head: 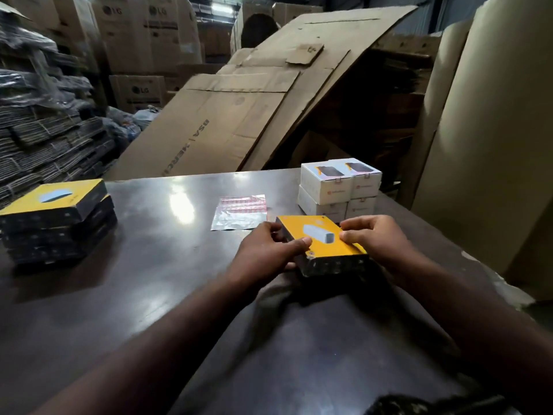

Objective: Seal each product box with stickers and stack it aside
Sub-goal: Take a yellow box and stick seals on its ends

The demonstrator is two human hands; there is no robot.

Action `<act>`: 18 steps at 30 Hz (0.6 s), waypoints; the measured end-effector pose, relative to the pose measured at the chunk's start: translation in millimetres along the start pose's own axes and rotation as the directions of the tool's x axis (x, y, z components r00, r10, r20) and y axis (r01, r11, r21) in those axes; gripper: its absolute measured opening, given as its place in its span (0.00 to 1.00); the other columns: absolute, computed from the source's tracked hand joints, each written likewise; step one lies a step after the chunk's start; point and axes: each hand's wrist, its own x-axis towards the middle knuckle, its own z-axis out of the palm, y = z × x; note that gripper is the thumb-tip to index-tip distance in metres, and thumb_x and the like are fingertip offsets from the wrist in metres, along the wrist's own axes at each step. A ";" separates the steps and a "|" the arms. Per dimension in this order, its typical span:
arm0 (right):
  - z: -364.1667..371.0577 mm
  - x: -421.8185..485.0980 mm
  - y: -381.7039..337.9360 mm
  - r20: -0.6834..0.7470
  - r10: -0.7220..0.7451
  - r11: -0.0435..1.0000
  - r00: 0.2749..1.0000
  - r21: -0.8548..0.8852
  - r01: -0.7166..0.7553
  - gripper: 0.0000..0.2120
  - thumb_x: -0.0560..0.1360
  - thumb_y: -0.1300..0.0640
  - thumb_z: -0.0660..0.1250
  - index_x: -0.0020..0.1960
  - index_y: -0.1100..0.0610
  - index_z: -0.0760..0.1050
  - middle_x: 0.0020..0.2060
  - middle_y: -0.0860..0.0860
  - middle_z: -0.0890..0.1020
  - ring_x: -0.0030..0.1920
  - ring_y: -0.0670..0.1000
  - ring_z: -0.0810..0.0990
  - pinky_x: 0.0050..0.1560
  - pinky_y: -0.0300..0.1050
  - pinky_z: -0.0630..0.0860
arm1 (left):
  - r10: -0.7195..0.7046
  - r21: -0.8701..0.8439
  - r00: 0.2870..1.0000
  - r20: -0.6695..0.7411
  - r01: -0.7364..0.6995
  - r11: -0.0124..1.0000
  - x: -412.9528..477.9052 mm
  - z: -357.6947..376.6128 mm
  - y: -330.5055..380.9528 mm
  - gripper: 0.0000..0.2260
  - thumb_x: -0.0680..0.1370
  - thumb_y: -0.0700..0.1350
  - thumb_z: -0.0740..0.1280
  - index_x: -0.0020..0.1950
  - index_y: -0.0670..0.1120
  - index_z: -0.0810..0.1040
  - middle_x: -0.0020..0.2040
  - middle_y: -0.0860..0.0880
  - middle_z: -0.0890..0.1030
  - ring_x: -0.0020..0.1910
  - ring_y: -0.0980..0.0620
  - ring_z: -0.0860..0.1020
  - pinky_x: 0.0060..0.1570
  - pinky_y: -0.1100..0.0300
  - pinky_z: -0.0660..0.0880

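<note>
Product box (321,238): yellow top printed with a pale block-shaped device, dark sides; lies near the table's right part, held between both hands.
Left hand (267,250): closed on the box's left edge, thumb pressed on the yellow top.
Right hand (374,238): closed on the box's right edge, fingertips pinching the top.
Sticker sheet (241,211): shiny backing with rows of red-outlined stickers, flat just beyond the box; print unreadable.
Yellow stack (57,220): same-coloured boxes piled at the table's left end.
White boxes (339,185): two layers behind the held box, small red seals on their edges; lettering too small to read.
Table (167,265): dark, glossy.
Background cartons (143,34): brown, marked "LG".
</note>
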 end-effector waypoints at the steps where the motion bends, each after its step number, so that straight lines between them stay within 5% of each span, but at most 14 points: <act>1: -6.2 0.6 2.6 -0.030 0.016 1.000 0.999 -0.009 -0.017 0.14 0.75 0.64 0.73 0.61 0.61 0.81 0.50 0.53 0.83 0.44 0.42 0.78 0.39 0.33 0.71 | 0.010 0.023 1.000 0.023 -0.011 1.000 2.3 7.7 1.0 0.15 0.75 0.45 0.77 0.58 0.46 0.78 0.55 0.46 0.85 0.51 0.50 0.85 0.53 0.50 0.83; 7: -40.9 10.4 15.2 -0.180 0.096 0.992 0.979 -0.064 -0.109 0.14 0.74 0.62 0.74 0.60 0.59 0.82 0.46 0.53 0.83 0.42 0.44 0.78 0.39 0.39 0.72 | -0.006 0.065 0.997 0.076 0.001 0.998 23.7 55.5 6.3 0.08 0.75 0.45 0.77 0.51 0.47 0.81 0.53 0.45 0.85 0.52 0.48 0.84 0.52 0.50 0.83; 11: -48.8 31.2 27.1 -0.252 0.132 0.984 0.959 -0.088 -0.158 0.13 0.73 0.62 0.75 0.58 0.60 0.84 0.48 0.55 0.85 0.49 0.51 0.82 0.50 0.45 0.78 | -0.018 0.087 0.999 0.041 0.014 0.996 40.6 81.4 6.9 0.06 0.75 0.44 0.76 0.47 0.49 0.80 0.51 0.45 0.84 0.52 0.47 0.84 0.53 0.48 0.83; 18: -51.4 56.5 29.9 -0.305 0.116 0.967 0.945 -0.184 -0.178 0.10 0.74 0.61 0.73 0.55 0.58 0.84 0.52 0.55 0.85 0.55 0.54 0.81 0.58 0.50 0.79 | -0.039 0.220 0.999 0.016 0.035 0.975 65.9 96.9 -2.3 0.22 0.62 0.54 0.75 0.53 0.47 0.84 0.48 0.47 0.87 0.50 0.45 0.85 0.55 0.45 0.82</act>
